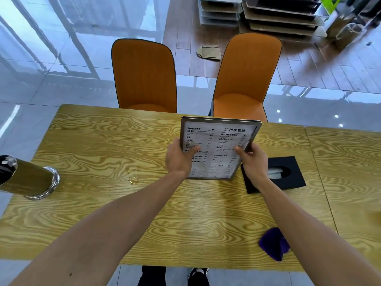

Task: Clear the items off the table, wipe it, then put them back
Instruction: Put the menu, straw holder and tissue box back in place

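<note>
The menu stand point(218, 149) is in our two hands, upright and turned with its printed side toward us, above the far middle part of the wooden table point(92, 145); its lower edge is very near the tabletop, but we cannot tell whether it touches. Our left hand point(179, 159) grips the left border, with the thumb lying across the printed sheet and the other fingers hidden behind the frame. Our right hand point(252, 162) holds the right border in the same way, thumb in front. We think two hands are used because the stand is wide and flat, so it stays straight and does not swing. Just beside it, on the right, the black tissue box point(288, 162) lies on the table, partly behind our right wrist. A gold metal cylinder with a chrome base point(31, 180) stands at the left edge, well apart. A small wet spill point(133, 179) shines on the wood between the cylinder and the stand. The purple cloth point(273, 245) waits near the front edge, probably for the wiping. From how things lie, we judge that the clearing is only beginning.
</note>
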Demonstrator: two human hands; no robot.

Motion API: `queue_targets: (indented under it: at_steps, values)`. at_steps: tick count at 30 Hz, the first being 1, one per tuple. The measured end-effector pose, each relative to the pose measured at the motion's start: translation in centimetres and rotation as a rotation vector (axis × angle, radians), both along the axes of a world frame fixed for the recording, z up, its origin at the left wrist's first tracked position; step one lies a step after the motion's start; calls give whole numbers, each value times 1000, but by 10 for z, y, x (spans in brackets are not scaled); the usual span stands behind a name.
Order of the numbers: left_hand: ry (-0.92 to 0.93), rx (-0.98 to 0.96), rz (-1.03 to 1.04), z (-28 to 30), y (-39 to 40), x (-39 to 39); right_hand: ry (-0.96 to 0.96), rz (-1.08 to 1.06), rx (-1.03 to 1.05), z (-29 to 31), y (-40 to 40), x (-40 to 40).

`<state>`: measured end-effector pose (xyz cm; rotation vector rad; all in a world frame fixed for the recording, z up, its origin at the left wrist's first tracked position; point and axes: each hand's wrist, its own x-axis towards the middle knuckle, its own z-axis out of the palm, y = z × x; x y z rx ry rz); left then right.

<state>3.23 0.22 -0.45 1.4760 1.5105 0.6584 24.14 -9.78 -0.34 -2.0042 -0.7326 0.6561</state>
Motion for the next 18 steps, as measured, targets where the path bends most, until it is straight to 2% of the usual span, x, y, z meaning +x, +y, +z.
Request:
queue_targets:
  at_steps: [11, 15, 18]
  values:
    - [63, 8, -80, -1, 4, -32, -25, -94, -74, -4, -12, -36]
    - [10, 9, -127, 1, 6, -50, 20, -183, -116, -4, -13, -51]
    - [-29, 2, -159, -1, 6, -70, 3, -273, -231, -7, -14, -69]
